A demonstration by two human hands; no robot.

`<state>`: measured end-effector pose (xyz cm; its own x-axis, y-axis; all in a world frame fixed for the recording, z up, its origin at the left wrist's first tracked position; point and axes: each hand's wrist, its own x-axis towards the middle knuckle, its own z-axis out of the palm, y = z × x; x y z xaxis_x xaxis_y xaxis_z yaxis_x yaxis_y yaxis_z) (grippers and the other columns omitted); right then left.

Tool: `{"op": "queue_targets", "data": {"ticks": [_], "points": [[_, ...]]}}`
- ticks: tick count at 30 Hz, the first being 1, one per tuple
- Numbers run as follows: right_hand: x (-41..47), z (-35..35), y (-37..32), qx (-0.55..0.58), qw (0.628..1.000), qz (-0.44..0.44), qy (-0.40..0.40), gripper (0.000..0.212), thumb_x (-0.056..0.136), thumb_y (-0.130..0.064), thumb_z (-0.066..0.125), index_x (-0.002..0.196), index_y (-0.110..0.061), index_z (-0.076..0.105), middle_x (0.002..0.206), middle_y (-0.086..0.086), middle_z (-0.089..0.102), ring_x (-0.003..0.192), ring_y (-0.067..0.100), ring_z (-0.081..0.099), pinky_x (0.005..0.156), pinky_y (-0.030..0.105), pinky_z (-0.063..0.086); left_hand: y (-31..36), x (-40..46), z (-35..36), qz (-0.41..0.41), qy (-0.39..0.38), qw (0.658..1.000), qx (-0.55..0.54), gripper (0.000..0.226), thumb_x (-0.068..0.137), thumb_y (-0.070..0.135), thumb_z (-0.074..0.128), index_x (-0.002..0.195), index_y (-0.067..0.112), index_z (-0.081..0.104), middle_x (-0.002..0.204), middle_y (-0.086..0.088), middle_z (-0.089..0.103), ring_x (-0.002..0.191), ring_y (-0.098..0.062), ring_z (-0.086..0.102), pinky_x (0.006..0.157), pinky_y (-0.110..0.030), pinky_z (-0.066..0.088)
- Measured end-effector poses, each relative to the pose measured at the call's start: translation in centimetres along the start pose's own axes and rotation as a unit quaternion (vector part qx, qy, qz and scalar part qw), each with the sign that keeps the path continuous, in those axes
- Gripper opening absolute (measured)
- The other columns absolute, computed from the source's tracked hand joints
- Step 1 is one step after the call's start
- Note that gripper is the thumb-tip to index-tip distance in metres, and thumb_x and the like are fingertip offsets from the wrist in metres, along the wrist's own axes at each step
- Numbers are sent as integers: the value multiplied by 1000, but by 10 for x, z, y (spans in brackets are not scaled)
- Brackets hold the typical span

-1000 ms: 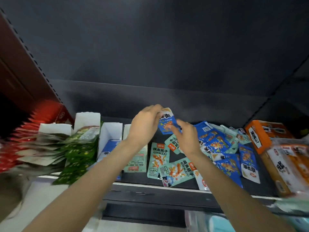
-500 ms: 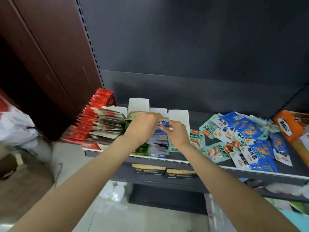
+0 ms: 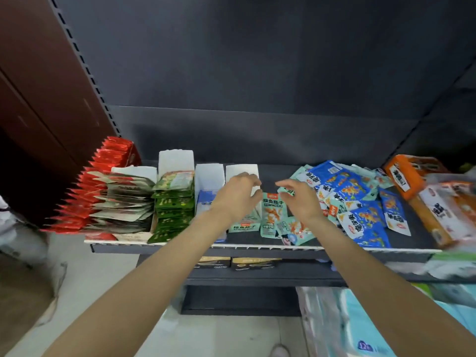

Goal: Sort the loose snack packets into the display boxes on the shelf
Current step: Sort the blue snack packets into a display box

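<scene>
My left hand (image 3: pixel 237 195) hovers with loosely curled fingers and nothing in it, over the white display box (image 3: pixel 242 169) of mint-green packets. To its left, a box holds blue packets (image 3: pixel 206 199). My right hand (image 3: pixel 296 200) is just right of it, fingertips at the edge of a mint-green packet (image 3: pixel 286 191); whether it pinches that packet is unclear. Loose mint-green packets (image 3: pixel 273 215) lie between and below my hands. A pile of loose blue packets (image 3: pixel 358 191) spreads out to the right.
On the left stand rows of red packets (image 3: pixel 103 176), silver packets (image 3: pixel 128 202) and green packets (image 3: pixel 175 204) in boxes. Orange packs (image 3: pixel 407 173) fill the shelf's right end. The shelf's front edge (image 3: pixel 283 247) runs below my wrists.
Both hands let go of the blue packet at the blue box and moved right towards the mint-green packets. The camera shifted slightly.
</scene>
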<state>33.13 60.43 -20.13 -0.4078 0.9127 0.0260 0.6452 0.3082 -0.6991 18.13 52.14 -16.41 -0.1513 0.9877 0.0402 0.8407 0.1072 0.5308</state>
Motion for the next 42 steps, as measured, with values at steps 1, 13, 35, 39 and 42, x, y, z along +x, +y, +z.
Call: {"op": "queue_targets", "data": {"ticks": [1,13,35,39,42], "points": [[4,-9,12,-16,1000,12,7,30,90,-9,58,120,-12,62,125,5,61,116,18,56,95,23,39,10,9,9,10,4,1000,-13,29,94,19,50,119,10,60,120,-8,58,109,-25,55,93,-36,45],[92,-54,149,-177,978,83,-72,86,86,-39,63,149,-9,13,156,14,13,145,27,9,118,37,12,49,136,151,-71,-191,976,76,88,88,28,63,151,13,4,159,-5,0,147,-22,1,118,-40,15],[77,-89,72,227,971,-72,8,37,97,-29,46,82,6,46,74,24,50,64,27,46,59,45,41,62,102,84,-86,105,973,-187,14,91,23,61,101,15,65,90,0,72,81,-9,67,77,-30,54],[57,-78,29,279,957,-62,-42,8,93,-11,56,89,-10,63,84,1,69,79,10,69,70,31,56,48,66,39,-74,156,967,-187,10,91,18,61,82,16,64,81,-1,70,72,-11,63,65,-22,48],[39,-57,-5,291,951,-56,-85,15,88,-3,60,88,-17,64,86,-4,69,72,0,67,66,20,57,26,36,7,-69,170,967,-174,9,91,18,60,84,15,64,82,-1,70,76,-17,65,71,-32,52]]}}
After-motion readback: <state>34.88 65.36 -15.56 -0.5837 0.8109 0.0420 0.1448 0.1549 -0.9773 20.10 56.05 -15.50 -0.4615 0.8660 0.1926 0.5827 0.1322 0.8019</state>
